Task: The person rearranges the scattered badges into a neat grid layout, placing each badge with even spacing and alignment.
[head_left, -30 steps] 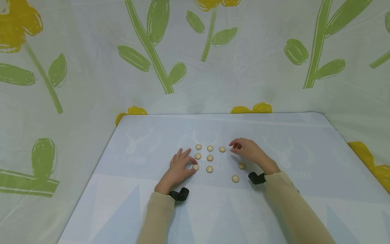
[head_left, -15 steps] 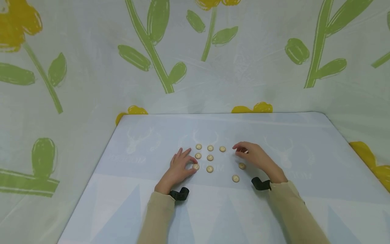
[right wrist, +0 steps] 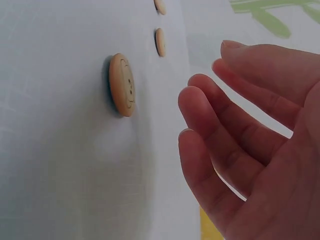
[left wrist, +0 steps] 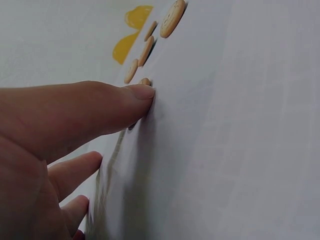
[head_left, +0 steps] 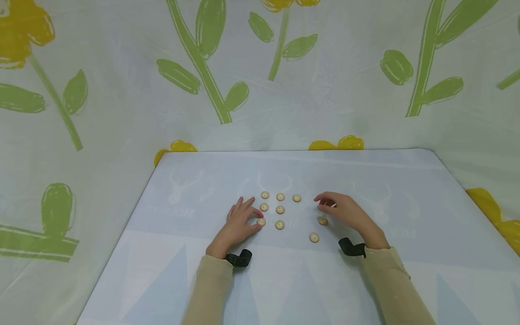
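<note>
My left hand rests on the table and pinches a round wooden button between thumb and index finger; its other fingers spread forward. In the left wrist view the thumb mostly hides that button. My right hand hovers over the tabletop with loosely curled fingers, holding nothing. Just below its fingertips lies one button, and another button is nearer to me. The right wrist view shows a button lying apart from the fingers.
Beyond the left hand lie more buttons in rows: a back row of three ending at the right button, a middle button beside another, and a front button. Flower-printed fabric stands behind the pale printed table.
My right hand has drawn back to the right and slightly toward me, away from the right button of the back row. The left hand and the buttons have stayed put.
</note>
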`<action>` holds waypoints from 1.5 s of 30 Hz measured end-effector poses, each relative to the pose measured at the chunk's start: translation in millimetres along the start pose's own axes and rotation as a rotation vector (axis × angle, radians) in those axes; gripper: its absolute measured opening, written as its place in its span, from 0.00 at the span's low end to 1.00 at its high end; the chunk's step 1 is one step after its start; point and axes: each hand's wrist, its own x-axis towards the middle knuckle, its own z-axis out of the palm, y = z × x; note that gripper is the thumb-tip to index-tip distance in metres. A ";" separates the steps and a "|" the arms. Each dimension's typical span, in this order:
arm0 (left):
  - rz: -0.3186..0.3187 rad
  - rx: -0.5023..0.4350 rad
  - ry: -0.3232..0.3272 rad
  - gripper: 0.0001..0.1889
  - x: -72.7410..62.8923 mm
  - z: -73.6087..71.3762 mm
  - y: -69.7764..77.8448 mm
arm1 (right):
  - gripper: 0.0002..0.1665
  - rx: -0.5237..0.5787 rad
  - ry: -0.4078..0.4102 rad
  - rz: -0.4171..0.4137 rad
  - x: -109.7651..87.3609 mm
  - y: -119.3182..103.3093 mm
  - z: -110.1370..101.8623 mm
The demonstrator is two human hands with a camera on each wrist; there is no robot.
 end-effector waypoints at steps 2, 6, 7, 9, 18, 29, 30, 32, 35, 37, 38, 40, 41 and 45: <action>-0.001 0.000 0.001 0.08 1.1 -0.2 0.5 | 0.16 0.012 -0.014 0.005 -0.7 0.3 -0.3; 0.000 0.002 -0.002 0.09 2.9 0.2 1.1 | 0.16 0.032 -0.038 0.035 -3.6 3.8 0.0; 0.000 0.005 -0.004 0.09 3.3 0.5 1.0 | 0.16 0.033 -0.045 0.046 -4.3 4.8 0.2; 0.001 0.009 -0.008 0.08 3.4 1.2 0.6 | 0.16 0.028 -0.066 0.068 -5.6 7.2 1.0; -0.010 0.013 -0.010 0.08 -0.6 4.1 0.3 | 0.16 -0.033 -0.139 0.100 -11.6 12.0 7.1; -0.029 0.008 -0.010 0.08 -9.1 7.8 -1.2 | 0.10 -0.078 -0.140 0.053 -16.3 9.2 15.4; -0.023 0.004 -0.007 0.08 -8.8 7.6 -1.2 | 0.10 -0.084 -0.140 0.053 -15.9 9.0 15.2; -0.014 -0.004 -0.001 0.08 -7.8 7.1 -0.9 | 0.10 -0.095 -0.140 0.053 -15.0 8.7 14.3; -0.006 -0.009 0.005 0.08 -6.1 6.7 -1.1 | 0.09 -0.100 -0.144 0.065 -13.8 7.8 12.7; -0.005 -0.007 0.008 0.08 -4.9 6.2 -1.5 | 0.09 -0.100 -0.148 0.072 -13.1 7.3 11.8; -0.005 -0.003 0.009 0.08 -4.4 5.9 -1.8 | 0.09 -0.097 -0.150 0.079 -12.5 7.1 11.5; -0.006 0.005 0.011 0.08 -3.2 5.2 -2.5 | 0.09 -0.092 -0.156 0.091 -11.2 6.6 11.2; -0.005 0.007 0.012 0.08 -2.8 4.5 -2.6 | 0.09 -0.088 -0.159 0.096 -10.6 6.2 11.1; -0.001 0.002 0.015 0.08 -2.2 3.7 -2.7 | 0.09 -0.088 -0.166 0.104 -9.5 7.2 11.8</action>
